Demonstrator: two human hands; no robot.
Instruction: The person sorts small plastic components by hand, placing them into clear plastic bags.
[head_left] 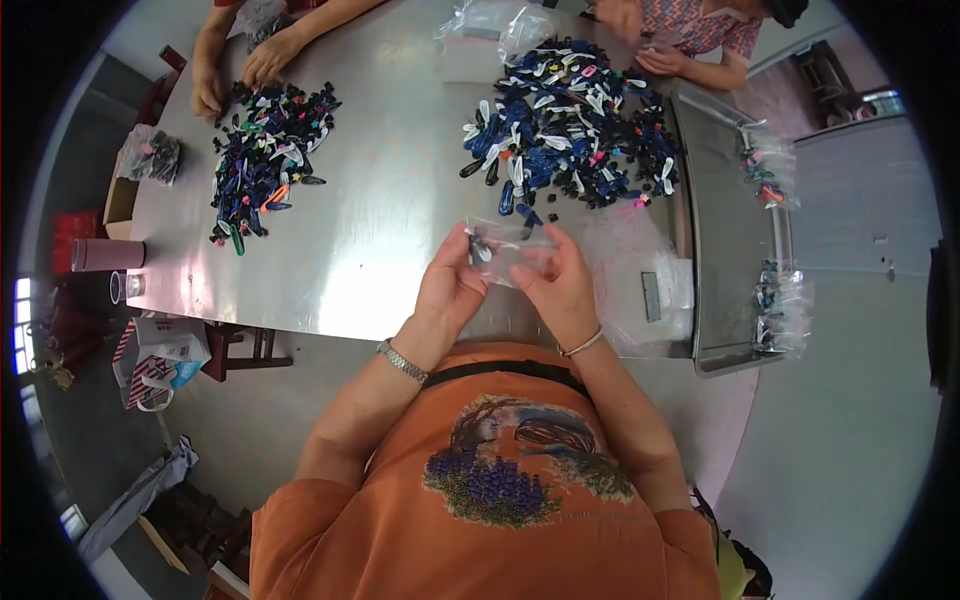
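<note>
A small clear plastic bag [508, 262] is held up between my hands at the near side of the metal table [390, 200]. Dark and white pieces, apparently hair clips [482, 248], show in its left part. My left hand [450, 280] pinches the left end of the bag. Its other end is gripped by my right hand [560, 288], thumb toward me. Just beyond the bag, a blue hair clip [528, 213] lies at the edge of a large mixed pile of hair clips [570, 130].
A second pile of clips [265, 165] lies to the left, near a co-worker's hands [265, 65]. Another person's hands [650, 50] are at the far right. A metal tray [720, 270] holds filled bags [785, 310]. Clear plastic bags [630, 250] and a pink cup [108, 255] are on the table.
</note>
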